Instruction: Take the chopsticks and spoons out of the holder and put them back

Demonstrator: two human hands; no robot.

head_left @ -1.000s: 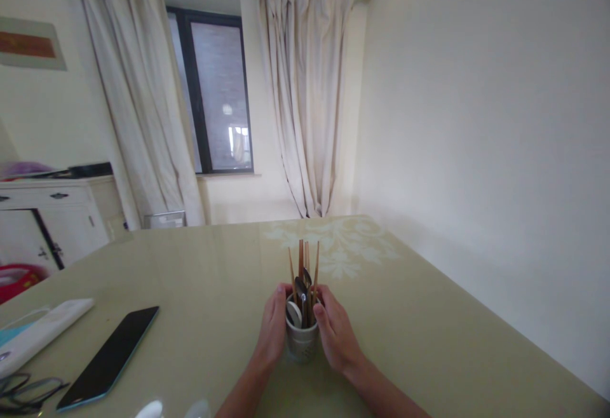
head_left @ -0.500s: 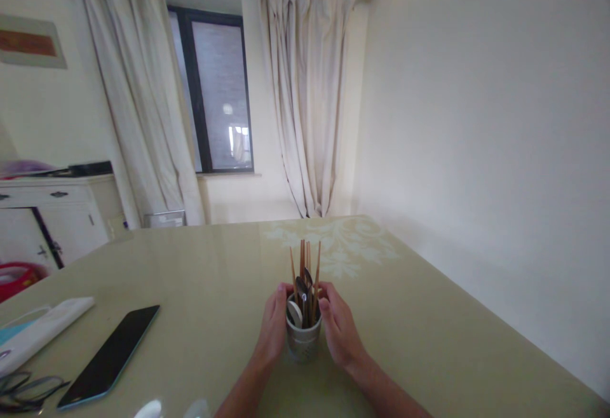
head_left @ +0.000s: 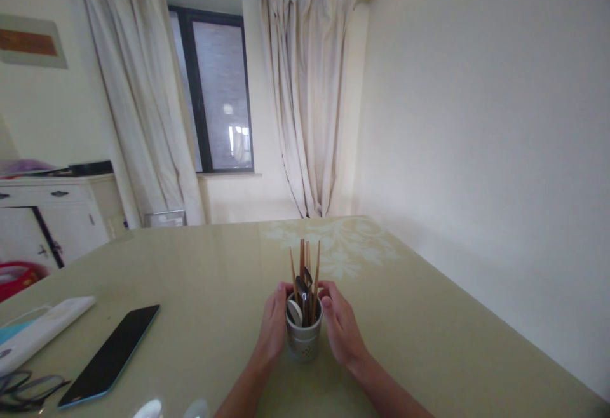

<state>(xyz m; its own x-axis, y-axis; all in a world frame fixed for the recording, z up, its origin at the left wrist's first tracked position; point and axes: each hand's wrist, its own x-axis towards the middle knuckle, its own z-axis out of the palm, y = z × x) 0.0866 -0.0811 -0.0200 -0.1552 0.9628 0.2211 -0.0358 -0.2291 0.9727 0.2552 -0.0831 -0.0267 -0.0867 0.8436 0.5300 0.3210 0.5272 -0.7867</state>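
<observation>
A grey utensil holder point(head_left: 304, 343) stands upright on the table in front of me, with small holes in its wall. Wooden chopsticks point(head_left: 317, 265), dark metal spoons point(head_left: 302, 288) and a white spoon point(head_left: 294, 312) stick up out of it. My left hand point(head_left: 273, 319) cups the holder's left side, and my right hand point(head_left: 340, 323) curves round its right side. Both sets of fingers reach behind the rim, where their tips are partly hidden.
The pale green table point(head_left: 429, 342) carries a black phone point(head_left: 112, 354), a white device point(head_left: 52, 332) and glasses point(head_left: 31, 389) at the left. A white cabinet point(head_left: 79, 215) and a red basin point(head_left: 19, 278) are beyond its left edge. A wall point(head_left: 500, 151) runs along the right.
A chopstick on the right side of the holder has shifted slightly left. Both hands stay in nearly the same place round the holder.
</observation>
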